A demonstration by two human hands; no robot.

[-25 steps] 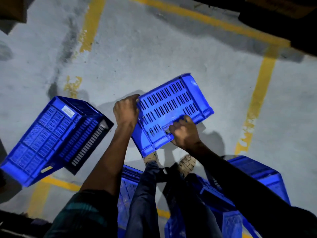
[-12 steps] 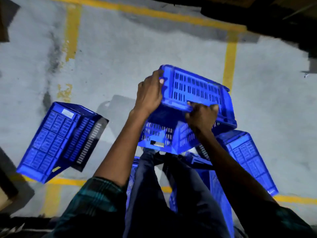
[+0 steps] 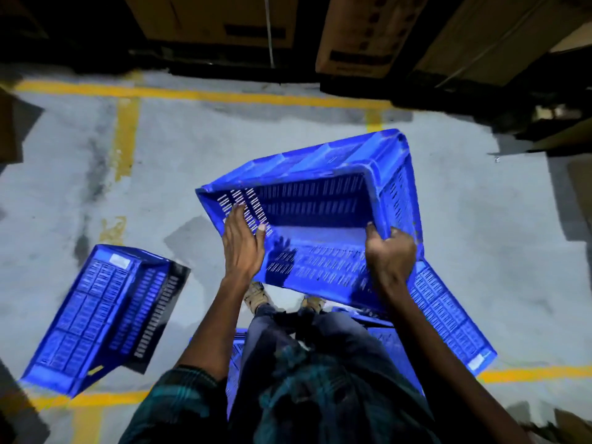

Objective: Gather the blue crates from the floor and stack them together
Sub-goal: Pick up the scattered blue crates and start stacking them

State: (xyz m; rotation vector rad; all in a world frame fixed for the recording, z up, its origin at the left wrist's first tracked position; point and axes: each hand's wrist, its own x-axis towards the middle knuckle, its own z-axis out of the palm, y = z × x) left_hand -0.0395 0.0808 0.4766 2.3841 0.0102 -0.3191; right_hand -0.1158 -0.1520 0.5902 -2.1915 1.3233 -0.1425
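I am holding a big blue plastic slotted crate (image 3: 320,200) up off the gray floor (image 3: 192,155), both hands (image 3: 243,248) gripping its rim. Other blue crates (image 3: 99,315) are lying around me, not stacked yet.

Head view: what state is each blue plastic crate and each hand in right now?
Blue slotted plastic crate in the hands: lifted, tilted, opening facing the person.
Blue plastic crate at left: tipped over on the floor.
Blue plastic crate at right: upside down, partly hidden.
Left hand: gripping the held crate's left wall.
Right hand: gripping its right corner.
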